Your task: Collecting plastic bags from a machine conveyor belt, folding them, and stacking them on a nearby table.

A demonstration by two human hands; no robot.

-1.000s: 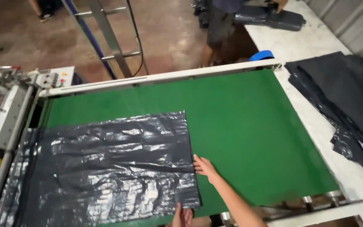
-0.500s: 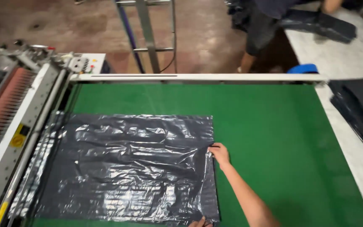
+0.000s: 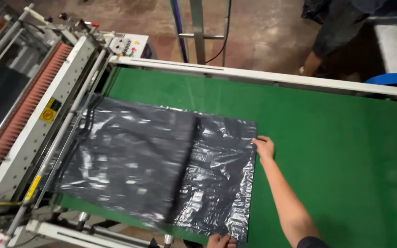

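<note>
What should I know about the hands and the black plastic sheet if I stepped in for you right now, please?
Right hand: flat on the far right edge of the black plastic sheet.
Left hand: pinching the sheet's near right corner, partly out of view.
Sheet: spread on the green table, its left end at the machine's roller bar.
Done: both hands on the right edge.
Left: sheet not lifted off.

A blue roll (image 3: pixel 390 80) lies past the green table's white rail (image 3: pixel 263 76).

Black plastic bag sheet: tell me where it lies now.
The black plastic bag sheet lies flat on the green table surface, left of centre beside the white machine, its right edge touched by the right hand.
</note>
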